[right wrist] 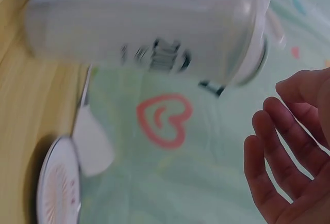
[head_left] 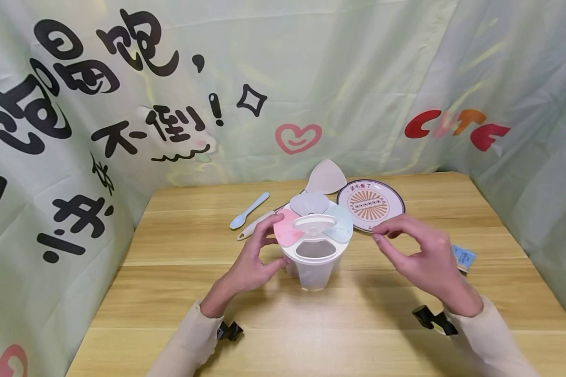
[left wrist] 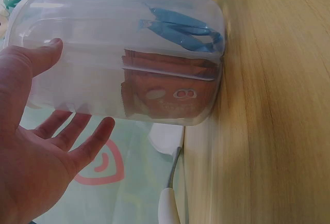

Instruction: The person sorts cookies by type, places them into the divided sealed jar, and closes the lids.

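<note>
A translucent plastic storage canister (head_left: 314,275) stands upright on the table, its lid split into petal-like flaps. The pink flap (head_left: 287,229), the grey one and the pale blue one (head_left: 339,222) are down; the front white flap (head_left: 315,225) is raised over an opening. My left hand (head_left: 254,262) holds the canister's left side, thumb at the front and fingers behind. Through the wall, brown packets (left wrist: 170,87) and blue packets (left wrist: 183,30) show in separate compartments. My right hand (head_left: 420,256) hovers to the right, apart from the canister, fingers loosely bent and holding nothing.
Behind the canister lies a spatula (head_left: 327,178) with a white head. A light blue spoon (head_left: 250,209) is at the back left, a round patterned plate (head_left: 344,201) at the back right. One blue packet (head_left: 463,256) lies beyond my right wrist. Printed curtains (head_left: 358,104) border the table.
</note>
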Tool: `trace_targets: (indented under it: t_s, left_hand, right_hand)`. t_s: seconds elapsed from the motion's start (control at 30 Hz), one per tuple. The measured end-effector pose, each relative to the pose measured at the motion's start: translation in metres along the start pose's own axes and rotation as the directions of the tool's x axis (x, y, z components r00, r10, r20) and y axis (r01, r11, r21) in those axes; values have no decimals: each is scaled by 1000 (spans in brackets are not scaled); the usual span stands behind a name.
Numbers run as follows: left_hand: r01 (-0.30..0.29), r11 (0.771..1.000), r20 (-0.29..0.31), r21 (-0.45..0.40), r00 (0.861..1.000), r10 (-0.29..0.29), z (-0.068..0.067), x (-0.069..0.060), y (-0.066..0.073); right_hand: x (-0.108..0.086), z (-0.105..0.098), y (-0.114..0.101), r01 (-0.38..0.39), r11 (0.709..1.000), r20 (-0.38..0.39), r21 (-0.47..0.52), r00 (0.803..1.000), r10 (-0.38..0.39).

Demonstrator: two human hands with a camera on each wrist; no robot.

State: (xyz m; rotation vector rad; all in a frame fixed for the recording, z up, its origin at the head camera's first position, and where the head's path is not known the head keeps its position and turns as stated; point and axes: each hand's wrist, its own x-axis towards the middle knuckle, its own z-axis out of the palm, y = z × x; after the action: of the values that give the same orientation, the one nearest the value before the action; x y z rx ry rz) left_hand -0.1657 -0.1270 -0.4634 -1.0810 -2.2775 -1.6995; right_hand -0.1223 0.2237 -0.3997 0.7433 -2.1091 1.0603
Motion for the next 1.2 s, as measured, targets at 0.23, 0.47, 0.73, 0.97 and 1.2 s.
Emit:
trace_targets:
  t_s: [0.23, 0.47, 0.73, 0.97, 1.2]
  left_hand:
    - [-3, 1000, 1, -1, 1000, 3, 0, 0, 0]
    - [12, 1000, 2, -3, 1000, -12, 0, 0, 1]
    - [16, 1000, 4, -2, 1000, -16, 1, 0, 2]
    - [4, 1000, 7, 5, 1000, -4, 0, 0, 0]
    - [3, 1000, 2, 2, 1000, -3, 0, 0, 1]
  right_hand:
    - [-17, -23, 32, -111, 984, -22, -136, 994, 109]
    - [-29, -40, 56, -206, 949, -51, -237, 979, 200]
    - [-46, -61, 88, -376, 895, -72, -242, 926, 370]
    - [-62, -77, 114, -522, 810, -79, -268, 850, 521]
    - [-73, -94, 124, -568, 776, -63, -273, 816, 575]
